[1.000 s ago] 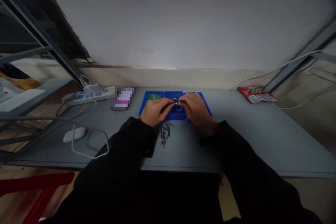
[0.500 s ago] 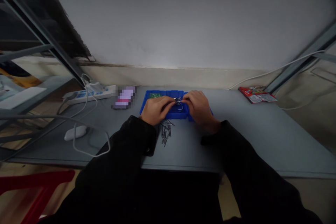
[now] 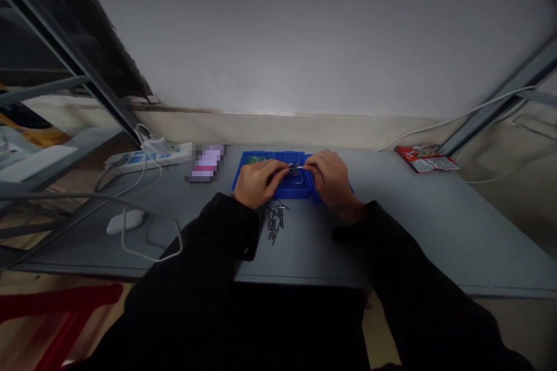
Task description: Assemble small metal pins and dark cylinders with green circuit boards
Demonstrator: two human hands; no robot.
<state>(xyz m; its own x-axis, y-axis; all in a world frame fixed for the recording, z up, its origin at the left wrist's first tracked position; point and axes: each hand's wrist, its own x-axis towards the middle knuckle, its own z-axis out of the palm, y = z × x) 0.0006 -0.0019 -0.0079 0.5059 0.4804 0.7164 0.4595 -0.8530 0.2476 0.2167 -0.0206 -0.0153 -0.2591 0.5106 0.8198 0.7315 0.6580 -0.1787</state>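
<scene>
My left hand and my right hand meet over an open blue plastic box. Both are closed in a fingertip pinch, with a thin metal rod spanning the gap between them. Its exact kind is too small to make out. Beneath the fingers, several short metal pieces lie inside the box. Something green shows in the box's left compartment, partly hidden by my left hand. In front of the box, a loose pile of slim metal rods rests on the desk. My right hand covers part of the box's right side.
On the grey desk, a phone and a white power strip lie at the left. Nearer are a white case and a looping cable. A red packet sits far right. A red chair stands lower left.
Both hands stay over the box in the same pinch, with only a slight shift of the fingertips and the metal rod. The view has tilted very slightly.
</scene>
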